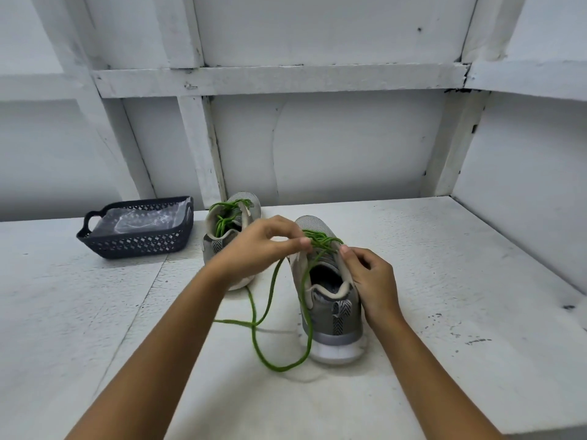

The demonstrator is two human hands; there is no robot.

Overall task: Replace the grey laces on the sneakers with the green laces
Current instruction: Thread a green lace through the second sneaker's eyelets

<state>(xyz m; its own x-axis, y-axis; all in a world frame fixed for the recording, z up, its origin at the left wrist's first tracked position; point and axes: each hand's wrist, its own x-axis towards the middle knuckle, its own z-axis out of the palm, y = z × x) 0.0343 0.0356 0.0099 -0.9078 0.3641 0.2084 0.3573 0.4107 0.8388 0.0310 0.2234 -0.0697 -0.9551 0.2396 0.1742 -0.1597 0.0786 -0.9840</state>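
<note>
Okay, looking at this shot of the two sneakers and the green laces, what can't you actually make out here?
Head view only:
The near grey mesh sneaker: upper eyelets hidden under fingertips of the left hand and the bunched green lace.
The far grey sneaker: near side covered by the left hand; whether its lace is tied is unclear.
The dark perforated plastic basket: pale contents blurred; grey laces not identifiable.

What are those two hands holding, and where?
The left hand pinches the green lace at the upper eyelets of the near sneaker; the right hand grips that sneaker's collar edge.
</note>
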